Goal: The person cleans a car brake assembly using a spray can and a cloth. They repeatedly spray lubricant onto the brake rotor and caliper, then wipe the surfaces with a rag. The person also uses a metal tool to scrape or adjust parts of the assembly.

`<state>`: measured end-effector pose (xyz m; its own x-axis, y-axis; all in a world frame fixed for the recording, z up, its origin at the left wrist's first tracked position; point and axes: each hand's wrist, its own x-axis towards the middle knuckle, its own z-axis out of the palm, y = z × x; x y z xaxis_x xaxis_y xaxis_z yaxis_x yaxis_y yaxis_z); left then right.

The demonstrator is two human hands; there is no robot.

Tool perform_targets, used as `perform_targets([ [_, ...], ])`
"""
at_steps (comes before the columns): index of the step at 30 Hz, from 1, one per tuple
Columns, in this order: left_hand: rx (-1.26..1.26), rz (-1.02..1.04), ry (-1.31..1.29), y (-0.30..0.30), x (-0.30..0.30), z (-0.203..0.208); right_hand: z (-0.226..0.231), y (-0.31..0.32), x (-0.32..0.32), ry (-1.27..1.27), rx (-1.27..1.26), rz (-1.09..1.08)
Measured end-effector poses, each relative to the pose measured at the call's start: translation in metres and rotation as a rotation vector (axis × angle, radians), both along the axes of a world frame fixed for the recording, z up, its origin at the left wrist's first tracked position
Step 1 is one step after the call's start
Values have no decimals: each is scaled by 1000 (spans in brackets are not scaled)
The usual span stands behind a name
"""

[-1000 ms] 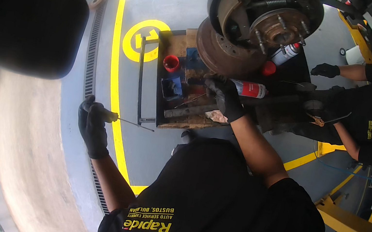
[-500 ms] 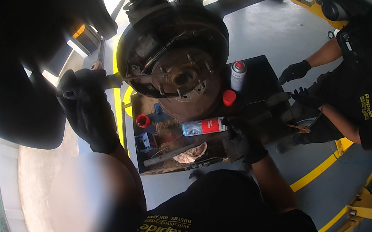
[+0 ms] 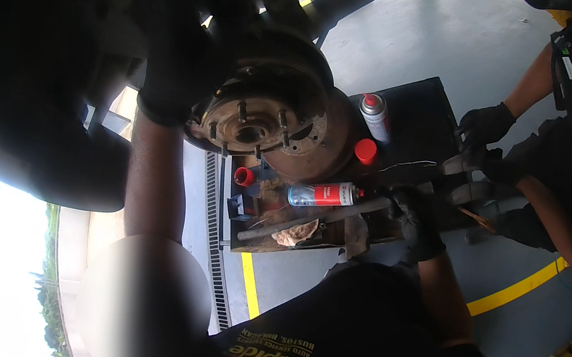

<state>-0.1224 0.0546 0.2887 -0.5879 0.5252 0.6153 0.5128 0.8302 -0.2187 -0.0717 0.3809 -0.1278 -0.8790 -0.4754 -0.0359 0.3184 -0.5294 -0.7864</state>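
Note:
My left hand [image 3: 188, 60], black-gloved, is raised beside the rusty brake assembly [image 3: 255, 113]. Its fingers are lost in the dark, so whatever they hold is hidden. The round hub with several wheel studs faces me. Over the tray [image 3: 421, 95] my right hand [image 3: 418, 227], also gloved, is closed around the near end of a long grey bar [image 3: 285, 229]. A red and blue spray can [image 3: 321, 194] lies beside that bar. Farther back stands a white spray can [image 3: 375, 118] with a red nozzle, next to a red cap [image 3: 365, 151].
Another red cap [image 3: 244, 177] and a crumpled rag [image 3: 296, 233] lie in the tray. On the right a co-worker's gloved hands [image 3: 487, 129] reach over the tray's edge. A dark vehicle body [image 3: 44, 130] hangs at the left. Below runs a floor grate [image 3: 215, 242].
My left hand has risen from the brake's left side to its top; the thin tool it held there no longer shows. My right hand has shifted slightly right. The view has turned a little.

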Motion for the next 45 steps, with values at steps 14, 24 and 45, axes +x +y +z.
perform_targets([
  [14, 1123, -327, -1022, 33, -51, 8, 30, -23, -46, -152, -77, -40],
  [24, 386, -97, -82, 85, -116, -1, 113, -83, -118, 768, 254, -477],
  [45, 693, -38, -367, 6, -129, 11, 160, -165, -170, 762, 25, -705],
])
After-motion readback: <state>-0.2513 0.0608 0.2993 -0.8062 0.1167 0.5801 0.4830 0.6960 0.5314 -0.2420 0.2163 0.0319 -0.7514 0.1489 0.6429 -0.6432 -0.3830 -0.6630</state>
